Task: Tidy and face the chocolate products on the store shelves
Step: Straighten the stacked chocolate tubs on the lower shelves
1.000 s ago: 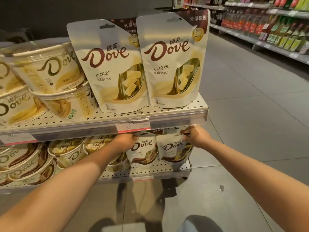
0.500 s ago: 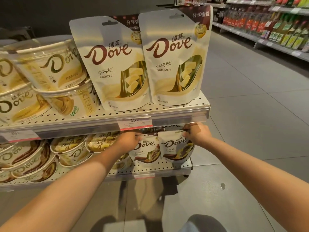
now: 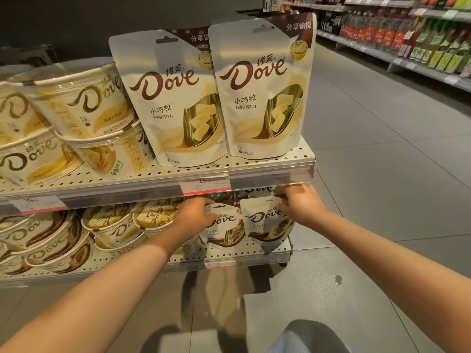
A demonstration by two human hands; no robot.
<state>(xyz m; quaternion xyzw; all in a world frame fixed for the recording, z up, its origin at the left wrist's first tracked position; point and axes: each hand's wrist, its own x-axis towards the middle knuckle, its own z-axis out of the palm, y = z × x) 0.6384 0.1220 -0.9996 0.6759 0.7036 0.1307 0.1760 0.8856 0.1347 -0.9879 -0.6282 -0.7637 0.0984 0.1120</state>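
Two small white-and-brown Dove pouches stand side by side at the right end of the lower shelf (image 3: 254,256). My left hand (image 3: 193,216) grips the top left edge of the left pouch (image 3: 224,230). My right hand (image 3: 300,205) pinches the top right corner of the right pouch (image 3: 265,222). On the upper shelf (image 3: 254,169) two large white Dove pouches (image 3: 178,103) (image 3: 262,93) stand upright, facing front. More pouches sit behind the small ones, mostly hidden under the upper shelf.
Stacked Dove tubs (image 3: 84,103) fill the left of the upper shelf, and more tubs (image 3: 112,225) fill the lower left. A price tag (image 3: 204,186) hangs on the upper shelf rail. The tiled aisle (image 3: 382,174) runs to the right, past shelves of bottles (image 3: 407,39).
The view has shifted slightly. Both hands stay on the two small pouches, which now stand a little further forward and more upright on the lower shelf.
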